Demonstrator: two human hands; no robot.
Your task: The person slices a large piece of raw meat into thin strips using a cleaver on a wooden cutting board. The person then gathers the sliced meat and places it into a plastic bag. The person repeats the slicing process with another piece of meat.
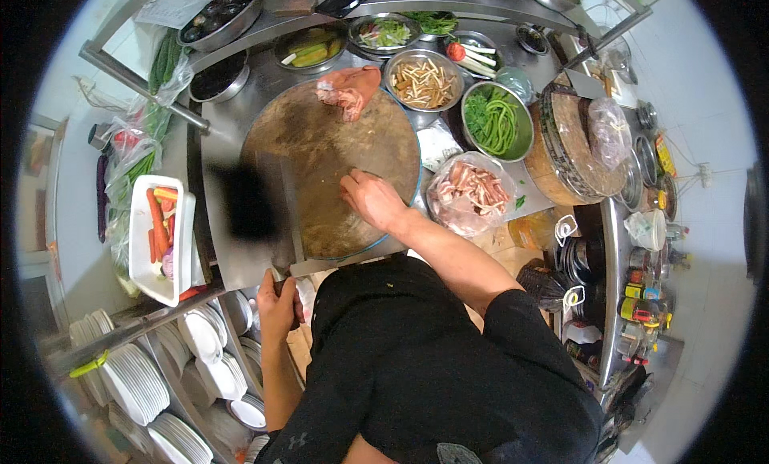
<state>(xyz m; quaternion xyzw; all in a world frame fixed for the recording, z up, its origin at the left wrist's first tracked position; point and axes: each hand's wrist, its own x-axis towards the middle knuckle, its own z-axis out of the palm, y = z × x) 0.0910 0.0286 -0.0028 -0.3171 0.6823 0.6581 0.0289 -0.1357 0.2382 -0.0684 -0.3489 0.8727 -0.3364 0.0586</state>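
Observation:
My left hand (280,304) grips the dark handle of a wide cleaver (268,252) at the left edge of a round wooden board (320,159); its blade is motion-blurred and partly lost in a dark smear. My right hand (370,193) rests on the board, fingers bent and slightly apart, with nothing visible in them. A piece of raw meat (348,87) lies at the board's far edge, beyond both hands. Right of the board sits a bag of sliced raw meat (473,191), below a bowl of long green beans (493,123).
Bowls of vegetables (420,79) line the back under a steel shelf (448,3). A second chopping block (565,143) stands right, beside seasoning bottles (641,312). A white carrot tub (156,240) is left, above stacked plates (136,384). Hanging bagged greens (140,143) crowd the left wall.

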